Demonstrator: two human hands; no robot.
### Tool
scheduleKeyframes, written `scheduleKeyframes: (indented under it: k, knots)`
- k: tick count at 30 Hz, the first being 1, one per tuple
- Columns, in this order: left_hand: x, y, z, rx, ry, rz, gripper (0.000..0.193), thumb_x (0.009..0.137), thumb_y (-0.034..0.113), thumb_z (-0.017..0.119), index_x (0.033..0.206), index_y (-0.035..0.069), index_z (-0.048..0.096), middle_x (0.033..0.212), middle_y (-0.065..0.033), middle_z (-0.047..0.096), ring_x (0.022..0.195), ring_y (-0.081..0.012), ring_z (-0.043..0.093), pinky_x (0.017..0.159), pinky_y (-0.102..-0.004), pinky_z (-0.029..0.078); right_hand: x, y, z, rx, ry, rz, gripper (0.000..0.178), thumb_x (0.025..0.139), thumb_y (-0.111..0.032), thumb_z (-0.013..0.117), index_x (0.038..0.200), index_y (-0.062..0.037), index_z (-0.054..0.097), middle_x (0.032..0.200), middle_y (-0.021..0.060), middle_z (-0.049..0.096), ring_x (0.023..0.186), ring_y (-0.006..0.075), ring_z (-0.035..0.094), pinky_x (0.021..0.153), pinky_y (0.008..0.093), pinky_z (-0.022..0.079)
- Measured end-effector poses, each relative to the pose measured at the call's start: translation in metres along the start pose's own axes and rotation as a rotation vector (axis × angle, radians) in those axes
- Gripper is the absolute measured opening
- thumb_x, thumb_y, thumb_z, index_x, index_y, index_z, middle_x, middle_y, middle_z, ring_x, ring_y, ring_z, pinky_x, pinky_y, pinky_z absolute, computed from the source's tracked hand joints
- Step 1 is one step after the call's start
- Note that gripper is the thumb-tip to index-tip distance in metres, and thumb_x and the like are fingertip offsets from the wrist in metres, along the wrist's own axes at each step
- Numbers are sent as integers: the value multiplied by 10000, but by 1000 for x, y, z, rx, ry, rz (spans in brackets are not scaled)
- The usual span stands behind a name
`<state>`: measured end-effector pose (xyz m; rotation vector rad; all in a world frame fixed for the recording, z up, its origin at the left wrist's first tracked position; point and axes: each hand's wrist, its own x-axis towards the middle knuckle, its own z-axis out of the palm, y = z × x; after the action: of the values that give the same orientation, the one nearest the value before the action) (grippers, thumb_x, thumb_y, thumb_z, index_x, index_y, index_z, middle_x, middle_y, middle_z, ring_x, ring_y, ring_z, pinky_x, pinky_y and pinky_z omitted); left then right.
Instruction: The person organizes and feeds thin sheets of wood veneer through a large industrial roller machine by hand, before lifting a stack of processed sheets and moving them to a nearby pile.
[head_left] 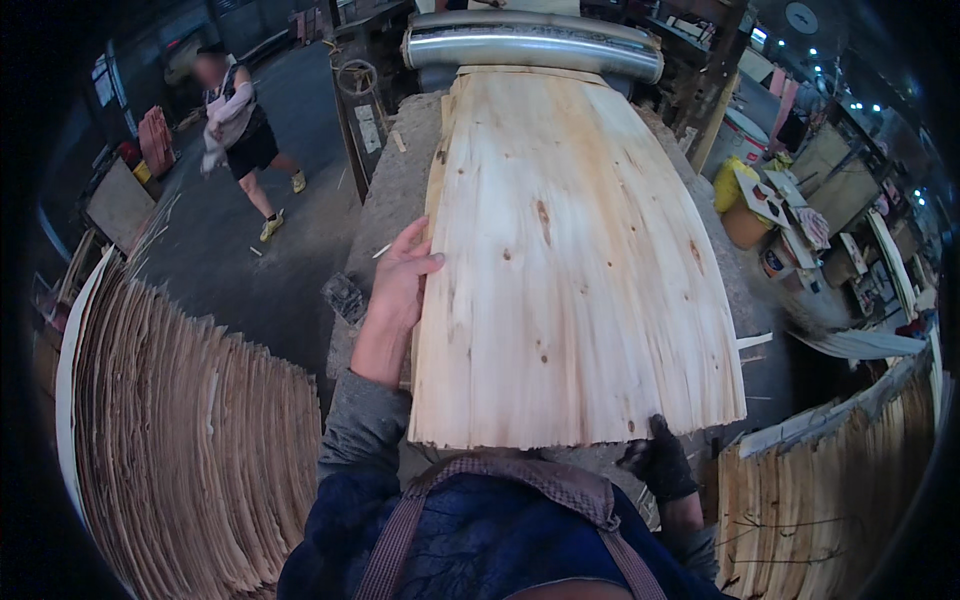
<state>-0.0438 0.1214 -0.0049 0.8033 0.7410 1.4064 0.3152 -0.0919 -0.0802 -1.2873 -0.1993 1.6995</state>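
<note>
A wide pale sheet of wood veneer (570,260) lies lengthwise on a grey work table (390,200), its far end under a shiny metal roller (530,42). My left hand (405,275), bare, rests against the sheet's left edge with the fingers spread and the thumb on the wood. In a dark glove, my right hand (660,460) grips the sheet's near right corner from below. The sheet's ragged near edge hangs just above my blue top and apron straps.
Tall stacks of veneer sheets stand on edge at lower left (190,440) and lower right (830,490). Another person (235,130) walks across the dark floor at upper left. Cluttered benches and containers (790,220) fill the right side.
</note>
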Motion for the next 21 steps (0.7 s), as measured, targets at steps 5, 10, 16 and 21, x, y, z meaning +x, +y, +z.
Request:
scheduleKeyframes:
  k: [5, 10, 16, 21]
  knots:
    - [20, -7, -27, -23, 111, -20, 584, 768, -103, 418, 1320, -24, 245, 1202, -213, 473, 993, -260, 555, 840, -343, 474, 10, -32, 43, -245, 62, -350, 383, 845, -395, 513, 789, -17, 548, 466, 60, 476, 426, 202, 498, 498, 354, 470]
    - [29, -48, -70, 288, 239, -145, 549, 806, -46, 435, 1323, -8, 255, 1216, -185, 466, 1030, -266, 529, 841, -335, 455, 106, -89, 66, -211, 23, -408, 202, 862, -300, 523, 850, -102, 555, 482, 49, 479, 391, 176, 466, 461, 341, 463]
    - [-5, -105, -84, 928, 130, -124, 600, 766, 167, 603, 1255, -54, 336, 1213, -223, 458, 1103, -318, 461, 914, -364, 372, 204, -169, 124, -135, -77, -383, 181, 836, -257, 565, 804, -79, 553, 496, 73, 504, 385, 200, 509, 398, 341, 472]
    - [-10, -131, -75, 1368, 226, 57, 708, 720, 235, 664, 1270, -57, 328, 1250, -257, 403, 1184, -349, 377, 989, -389, 299, 309, -227, 164, -31, -218, -266, 137, 840, -248, 552, 804, -117, 536, 545, 79, 514, 411, 228, 503, 451, 411, 481]
